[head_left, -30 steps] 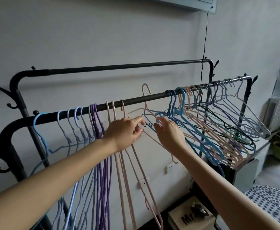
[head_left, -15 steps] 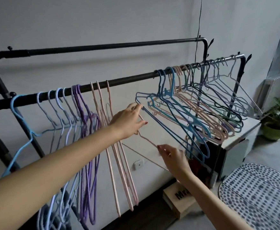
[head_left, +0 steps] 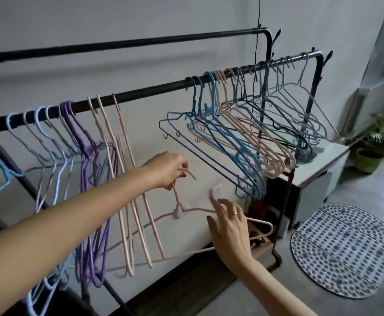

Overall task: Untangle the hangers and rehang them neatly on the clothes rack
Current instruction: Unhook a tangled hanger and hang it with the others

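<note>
Below the front rail [head_left: 154, 91] of the black rack, one loose pink hanger [head_left: 182, 209] is off the bar; the left hand [head_left: 166, 168] pinches it at the neck just under its hook. The right hand [head_left: 229, 226] hovers at its shoulder wire with fingers spread and straight, gripping nothing that I can see. Still on that rail, three pink hangers [head_left: 122, 179] hang straight just left of the gap, beside a purple bunch [head_left: 88, 169] I can't count and several pale blue ones. Right of the gap sits a tangled cluster [head_left: 243, 137], blue, pink and dark, too knotted to count. Beyond the rail's right end stand a white cabinet [head_left: 323, 165], one potted plant [head_left: 371, 153] and a spotted mat [head_left: 343, 249].
</note>
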